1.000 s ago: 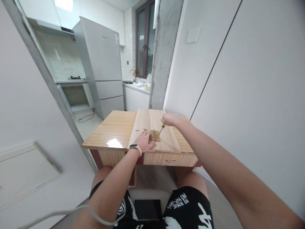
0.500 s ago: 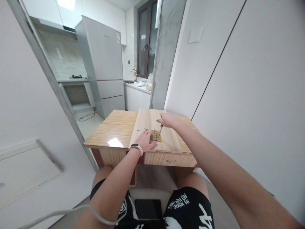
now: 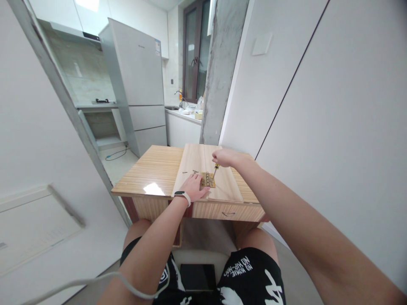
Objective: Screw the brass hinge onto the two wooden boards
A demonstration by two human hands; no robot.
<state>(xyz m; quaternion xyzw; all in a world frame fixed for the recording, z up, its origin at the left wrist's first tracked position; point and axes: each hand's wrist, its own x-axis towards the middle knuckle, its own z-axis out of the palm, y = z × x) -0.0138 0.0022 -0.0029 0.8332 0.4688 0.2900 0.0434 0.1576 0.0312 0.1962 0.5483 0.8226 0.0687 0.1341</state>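
A brass hinge (image 3: 208,180) lies unfolded across the seam between two pale wooden boards (image 3: 225,186). My right hand (image 3: 224,157) is closed around the handle of a screwdriver (image 3: 216,168), whose shaft slants down so its tip meets the hinge's right leaf. Fingers spread, my left hand (image 3: 193,187) lies flat on the left board, with fingertips and thumb against the hinge's left side and lower edge. Several small screws (image 3: 195,171) rest on the left board just beyond the left fingers. Whether a screw sits under the screwdriver tip is too small to tell.
The boards lie on a striped wooden desk (image 3: 149,169) with a drawer (image 3: 227,212) at its front edge. A white wall (image 3: 318,127) stands close on the right. A fridge (image 3: 136,72) is behind on the left. A cable (image 3: 104,277) crosses the lower left.
My right hand has turned and its fingers have closed more tightly round the screwdriver handle. The screwdriver leans slightly more to the right. My left hand has stayed in place.
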